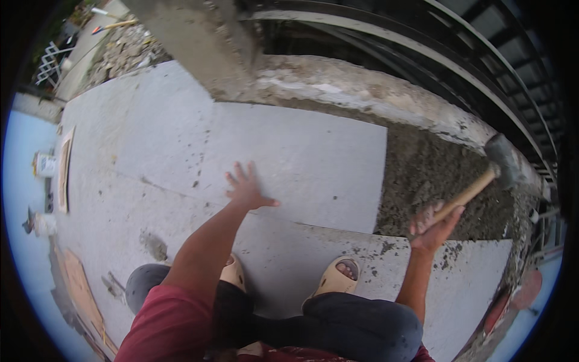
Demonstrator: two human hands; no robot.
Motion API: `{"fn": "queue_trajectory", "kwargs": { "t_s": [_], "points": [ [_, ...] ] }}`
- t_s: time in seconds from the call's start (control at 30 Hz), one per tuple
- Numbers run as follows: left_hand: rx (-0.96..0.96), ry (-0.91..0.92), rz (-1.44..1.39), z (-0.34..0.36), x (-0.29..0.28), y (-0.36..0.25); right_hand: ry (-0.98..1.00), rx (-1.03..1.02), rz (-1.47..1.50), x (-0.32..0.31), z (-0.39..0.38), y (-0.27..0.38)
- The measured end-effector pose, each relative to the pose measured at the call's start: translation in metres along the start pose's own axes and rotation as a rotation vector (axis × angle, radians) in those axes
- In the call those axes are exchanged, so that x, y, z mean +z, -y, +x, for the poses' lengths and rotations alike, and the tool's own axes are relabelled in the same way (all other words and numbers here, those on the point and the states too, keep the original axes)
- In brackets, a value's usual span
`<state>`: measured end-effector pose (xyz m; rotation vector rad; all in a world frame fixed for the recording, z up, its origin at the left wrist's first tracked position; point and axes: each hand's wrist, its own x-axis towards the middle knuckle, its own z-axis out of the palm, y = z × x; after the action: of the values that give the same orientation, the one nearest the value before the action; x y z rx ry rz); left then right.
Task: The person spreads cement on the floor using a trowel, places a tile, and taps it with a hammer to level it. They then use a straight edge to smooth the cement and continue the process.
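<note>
Fingers spread, my left hand (246, 190) lies flat on a large light-grey floor tile (313, 151). My right hand (434, 228) is wrapped round the wooden handle of a rubber mallet (505, 161), whose dark head is raised at the far right. Below the mallet is a strip of dark wet mortar (431, 175), bordering the tile's right edge. The tile's near edge meets another row of grey tiles (271, 253), where my sandalled feet stand. Mortar crumbs are scattered over that row near my right hand.
A rough low wall (362, 90) with a dark metal railing runs along the far side, and a concrete post (199, 48) rises at its left. Rubble (129, 54) lies beyond the tiles. A trowel (113, 285) rests at the left, with buckets (44, 224) farther out.
</note>
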<state>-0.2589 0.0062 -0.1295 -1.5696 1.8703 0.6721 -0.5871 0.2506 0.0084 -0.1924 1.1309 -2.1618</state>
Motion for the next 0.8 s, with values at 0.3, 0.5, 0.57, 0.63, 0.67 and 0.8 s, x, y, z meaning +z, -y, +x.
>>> {"fn": "queue_trajectory", "kwargs": {
  "t_s": [0.3, 0.5, 0.57, 0.63, 0.67, 0.8],
  "points": [
    [-0.015, 0.000, 0.050, 0.000, -0.007, -0.012, -0.388, 0.516, -0.289, -0.052, 0.011, -0.060],
    [-0.102, -0.060, -0.146, 0.008, -0.020, -0.004, -0.403, -0.133, -0.058, -0.036, 0.035, 0.004],
    [-0.149, -0.063, -0.190, 0.012, -0.024, -0.006, -0.578, -0.249, -0.016, -0.027, 0.041, -0.012],
    [-0.150, -0.055, -0.208, 0.014, -0.024, -0.010, -0.606, -0.041, -0.225, -0.083, 0.044, -0.072],
    [-0.148, -0.052, -0.215, 0.016, -0.024, -0.012, -0.571, 0.088, -0.314, -0.098, 0.044, -0.090],
    [-0.157, -0.053, -0.201, 0.017, -0.013, -0.004, -0.292, 0.342, -0.129, -0.048, 0.045, -0.017]
  ]
}}
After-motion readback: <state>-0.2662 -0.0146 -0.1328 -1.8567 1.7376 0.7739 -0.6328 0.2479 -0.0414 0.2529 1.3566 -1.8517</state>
